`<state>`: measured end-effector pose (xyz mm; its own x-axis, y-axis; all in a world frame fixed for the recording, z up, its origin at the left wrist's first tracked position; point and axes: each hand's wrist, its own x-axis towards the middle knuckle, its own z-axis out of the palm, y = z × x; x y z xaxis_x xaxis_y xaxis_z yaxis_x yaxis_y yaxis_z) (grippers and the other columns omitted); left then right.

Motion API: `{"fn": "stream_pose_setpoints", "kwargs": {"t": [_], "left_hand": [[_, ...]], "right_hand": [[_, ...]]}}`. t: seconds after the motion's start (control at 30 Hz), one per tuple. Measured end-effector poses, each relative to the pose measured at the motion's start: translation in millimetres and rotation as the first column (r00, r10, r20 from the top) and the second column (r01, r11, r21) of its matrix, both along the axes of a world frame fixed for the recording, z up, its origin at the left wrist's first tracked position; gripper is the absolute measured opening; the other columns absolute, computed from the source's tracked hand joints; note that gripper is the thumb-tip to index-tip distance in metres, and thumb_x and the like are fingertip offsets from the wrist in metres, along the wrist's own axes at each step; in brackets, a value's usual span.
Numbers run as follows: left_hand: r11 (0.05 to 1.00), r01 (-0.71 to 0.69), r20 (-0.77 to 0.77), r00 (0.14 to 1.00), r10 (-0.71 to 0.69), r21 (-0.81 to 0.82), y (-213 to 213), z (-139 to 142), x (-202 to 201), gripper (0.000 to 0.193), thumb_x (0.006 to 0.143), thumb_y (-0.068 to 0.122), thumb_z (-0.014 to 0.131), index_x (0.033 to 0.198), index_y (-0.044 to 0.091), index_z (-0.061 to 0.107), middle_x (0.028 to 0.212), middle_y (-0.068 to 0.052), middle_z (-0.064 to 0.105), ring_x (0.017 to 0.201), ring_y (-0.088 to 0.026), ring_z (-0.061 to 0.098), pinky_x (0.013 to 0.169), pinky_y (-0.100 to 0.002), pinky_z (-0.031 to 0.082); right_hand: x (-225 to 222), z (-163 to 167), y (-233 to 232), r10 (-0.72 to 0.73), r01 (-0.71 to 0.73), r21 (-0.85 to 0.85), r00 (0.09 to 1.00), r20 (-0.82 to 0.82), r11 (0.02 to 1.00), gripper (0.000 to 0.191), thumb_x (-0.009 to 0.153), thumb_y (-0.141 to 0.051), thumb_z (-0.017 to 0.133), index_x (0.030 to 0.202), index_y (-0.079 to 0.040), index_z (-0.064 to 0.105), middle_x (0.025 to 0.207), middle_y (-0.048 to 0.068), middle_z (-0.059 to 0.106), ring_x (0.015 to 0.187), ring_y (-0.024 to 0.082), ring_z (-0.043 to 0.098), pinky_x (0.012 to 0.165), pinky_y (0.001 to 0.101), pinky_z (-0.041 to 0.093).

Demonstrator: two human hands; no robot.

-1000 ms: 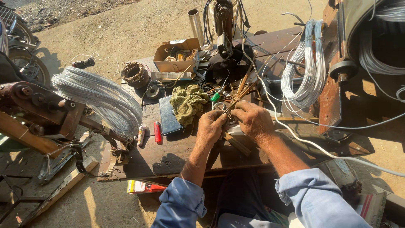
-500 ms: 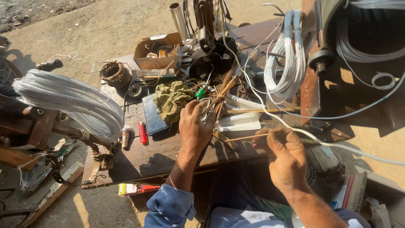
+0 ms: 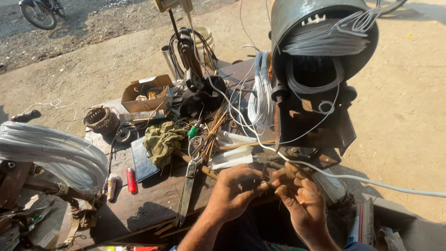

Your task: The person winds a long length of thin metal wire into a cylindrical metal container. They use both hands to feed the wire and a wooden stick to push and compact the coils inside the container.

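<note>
Head view: a person works at a cluttered outdoor bench.
Hands: left hand and right hand meet fingertip to fingertip, pinched on a small dark piece; exactly what it is cannot be told.
White wire: passes just above the right hand.
Scissors: lie beside the left hand.
Risk: a tug could likely snag the wire.
Beyond: green rag, wire coil, motor housing.

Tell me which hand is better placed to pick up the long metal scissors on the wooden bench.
Left, probably. The left hand lies right beside the long metal scissors, with nothing between them; the right hand is beyond the left and would have to cross it.
</note>
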<state>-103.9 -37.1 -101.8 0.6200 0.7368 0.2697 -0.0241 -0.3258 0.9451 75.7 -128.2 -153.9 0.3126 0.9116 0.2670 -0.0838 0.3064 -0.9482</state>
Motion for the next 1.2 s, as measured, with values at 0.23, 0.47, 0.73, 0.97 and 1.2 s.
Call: {"fn": "stream_pose_setpoints", "kwargs": {"t": [0.23, 0.47, 0.73, 0.97, 1.2], "left_hand": [[0.909, 0.272, 0.381, 0.914, -0.141, -0.316, -12.9, -10.9, 39.2, 0.017, 0.093, 0.013, 0.08, 0.103, 0.002, 0.073, 0.101, -0.006, 0.077, 0.09, -0.011, 0.071, 0.081, -0.026, 0.06], [0.844, -0.319, 0.345, 0.923, 0.173, 0.431, 18.4, 44.3, 8.3, 0.01, 0.093, 0.02, 0.078, 0.097, 0.011, 0.077, 0.081, 0.001, 0.077, 0.065, -0.006, 0.07, 0.056, -0.019, 0.053], [0.443, -0.044, -0.04, 0.983, 0.178, 0.895, 45.1, 126.1, 65.7, 0.063, 0.092, 0.044, 0.077, 0.14, 0.007, 0.059, 0.138, -0.015, 0.066, 0.135, -0.035, 0.058, 0.115, -0.054, 0.043], [0.492, 0.143, -0.236, 0.963, 0.132, 0.859, 54.9, 135.4, 120.8, 0.099, 0.072, 0.057, 0.082, 0.146, 0.002, 0.046, 0.156, -0.027, 0.04, 0.148, -0.045, 0.034, 0.124, -0.061, 0.021], [0.484, 0.181, -0.232, 0.972, 0.047, 0.856, 65.0, 129.3, 112.8, 0.04, 0.095, 0.039, 0.072, 0.126, 0.012, 0.07, 0.162, -0.02, 0.042, 0.151, -0.041, 0.039, 0.128, -0.059, 0.025]], "right_hand": [[25.0, -14.7, -37.8, -0.216, 0.209, 0.065, 0.966, 0.139, 0.976, 0.023, 0.09, 0.009, 0.068, 0.109, 0.001, 0.077, 0.108, 0.017, 0.081, 0.108, 0.023, 0.078, 0.092, 0.033, 0.064], [139.6, 41.9, -62.9, -0.659, 0.53, 0.4, 0.665, 0.351, 0.748, 0.017, 0.092, 0.0, 0.072, 0.108, -0.006, 0.074, 0.102, 0.011, 0.078, 0.093, 0.016, 0.076, 0.08, 0.0288, 0.065], [147.1, 126.2, -43.7, -0.675, 0.32, 0.597, 0.429, 0.6, 0.735, 0.016, 0.096, -0.002, 0.074, 0.11, -0.008, 0.071, 0.109, 0.011, 0.072, 0.093, 0.016, 0.073, 0.078, 0.0251, 0.062], [121.3, 199.1, 3.1, -0.608, 0.059, 0.611, 0.207, 0.766, 0.79, 0.017, 0.09, -0.003, 0.076, 0.106, -0.01, 0.074, 0.113, 0.009, 0.074, 0.102, 0.02, 0.075, 0.086, 0.0282, 0.064], [133.1, 209.0, 21.4, -0.532, -0.024, 0.54, 0.142, 0.835, 0.841, 0.02, 0.088, -0.004, 0.075, 0.105, -0.013, 0.076, 0.116, 0.006, 0.075, 0.108, 0.021, 0.075, 0.089, 0.0288, 0.061]]}}
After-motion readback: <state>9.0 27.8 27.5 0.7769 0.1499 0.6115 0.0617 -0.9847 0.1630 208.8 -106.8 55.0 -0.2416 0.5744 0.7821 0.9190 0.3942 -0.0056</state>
